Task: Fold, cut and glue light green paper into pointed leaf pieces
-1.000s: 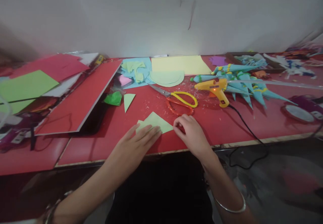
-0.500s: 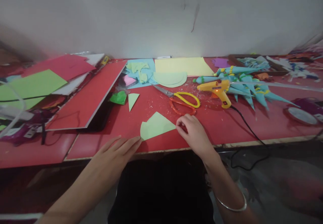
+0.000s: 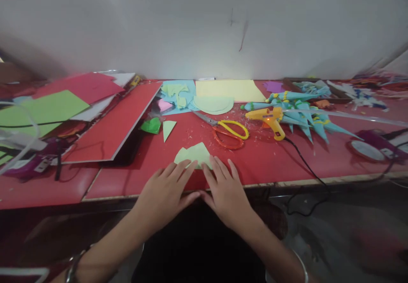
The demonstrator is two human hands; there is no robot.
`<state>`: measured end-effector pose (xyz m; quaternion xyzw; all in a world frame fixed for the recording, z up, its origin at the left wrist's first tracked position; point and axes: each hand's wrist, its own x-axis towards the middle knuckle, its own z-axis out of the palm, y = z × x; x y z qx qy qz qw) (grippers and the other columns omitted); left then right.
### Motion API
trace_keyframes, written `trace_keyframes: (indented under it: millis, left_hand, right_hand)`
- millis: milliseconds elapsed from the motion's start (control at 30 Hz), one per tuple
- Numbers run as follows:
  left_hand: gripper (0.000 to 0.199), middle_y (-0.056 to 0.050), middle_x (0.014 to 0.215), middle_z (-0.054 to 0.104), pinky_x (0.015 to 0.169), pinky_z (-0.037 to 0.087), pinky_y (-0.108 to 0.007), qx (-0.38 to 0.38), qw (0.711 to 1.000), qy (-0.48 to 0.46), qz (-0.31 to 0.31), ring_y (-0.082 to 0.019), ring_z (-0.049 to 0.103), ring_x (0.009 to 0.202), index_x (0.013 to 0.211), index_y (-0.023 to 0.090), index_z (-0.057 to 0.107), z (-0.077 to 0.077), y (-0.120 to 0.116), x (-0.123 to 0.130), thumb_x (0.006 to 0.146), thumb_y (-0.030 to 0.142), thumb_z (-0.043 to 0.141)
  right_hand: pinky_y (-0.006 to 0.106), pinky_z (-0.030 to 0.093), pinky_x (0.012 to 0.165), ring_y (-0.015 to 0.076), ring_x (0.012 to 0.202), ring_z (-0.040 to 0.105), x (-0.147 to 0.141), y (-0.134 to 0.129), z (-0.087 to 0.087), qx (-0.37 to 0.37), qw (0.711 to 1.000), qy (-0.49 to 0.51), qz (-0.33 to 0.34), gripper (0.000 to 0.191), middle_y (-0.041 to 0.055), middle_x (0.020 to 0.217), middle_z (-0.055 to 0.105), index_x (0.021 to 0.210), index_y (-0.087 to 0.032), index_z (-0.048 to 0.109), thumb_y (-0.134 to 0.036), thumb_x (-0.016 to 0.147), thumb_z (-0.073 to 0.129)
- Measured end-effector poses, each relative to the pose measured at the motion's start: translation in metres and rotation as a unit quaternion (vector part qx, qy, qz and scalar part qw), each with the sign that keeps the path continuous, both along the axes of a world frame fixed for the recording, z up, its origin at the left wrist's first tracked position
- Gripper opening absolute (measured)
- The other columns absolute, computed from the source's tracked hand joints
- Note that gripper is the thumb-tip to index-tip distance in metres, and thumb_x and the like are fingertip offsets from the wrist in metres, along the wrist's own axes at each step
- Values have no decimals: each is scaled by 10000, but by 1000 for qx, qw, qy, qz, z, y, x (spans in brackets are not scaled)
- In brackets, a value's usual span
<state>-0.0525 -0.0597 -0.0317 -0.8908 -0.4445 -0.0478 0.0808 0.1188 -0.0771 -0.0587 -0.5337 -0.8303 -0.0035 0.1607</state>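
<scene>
A pale green piece of paper (image 3: 195, 153) lies near the table's front edge, its lower part covered by my fingers. My left hand (image 3: 165, 191) rests flat on its left side, fingers spread. From the right, my right hand (image 3: 225, 189) presses its stretched fingers on the paper's lower right. Both thumbs come close together at the table edge. Just beyond the paper lie scissors (image 3: 231, 131) with one yellow and one red handle. A small pale green paper triangle (image 3: 168, 130) sits to the upper left.
A yellow glue gun (image 3: 269, 120) with a lit orange light lies to the right, its black cord running off the front edge. Behind it are blue paper cones (image 3: 314, 119). Red board (image 3: 116, 125) and coloured sheets are stacked at left. Yellow paper (image 3: 228, 88) lies by the wall.
My right hand has moved left onto the paper and its fingers have straightened. My left hand has shifted right, over the paper's lower edge. The view has tilted slightly.
</scene>
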Motion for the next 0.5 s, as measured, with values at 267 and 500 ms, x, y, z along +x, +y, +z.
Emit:
trace_keyframes:
  millis: [267, 500]
  left_hand:
    - [608, -58, 1333, 418, 934, 364, -408, -115, 990, -56, -53, -251, 387, 1187, 1283, 274, 380, -8, 6, -6, 739, 495, 537]
    - [352, -88, 1194, 516, 891, 415, -354, -130, 976, -118, -132, -205, 478, 1092, 1081, 184, 498, -8, 20, -13, 750, 272, 581]
  right_hand:
    - [370, 422, 871, 215, 1029, 486, 16, 2, 14, -46, 992, 53, 108, 348, 94, 1103, 552, 1132, -196, 536, -216, 784, 553]
    - [443, 302, 1003, 222, 1229, 354, 35, 17, 8, -66, 987, 38, 141, 507, 92, 1297, 449, 1251, -227, 442, -274, 764, 578]
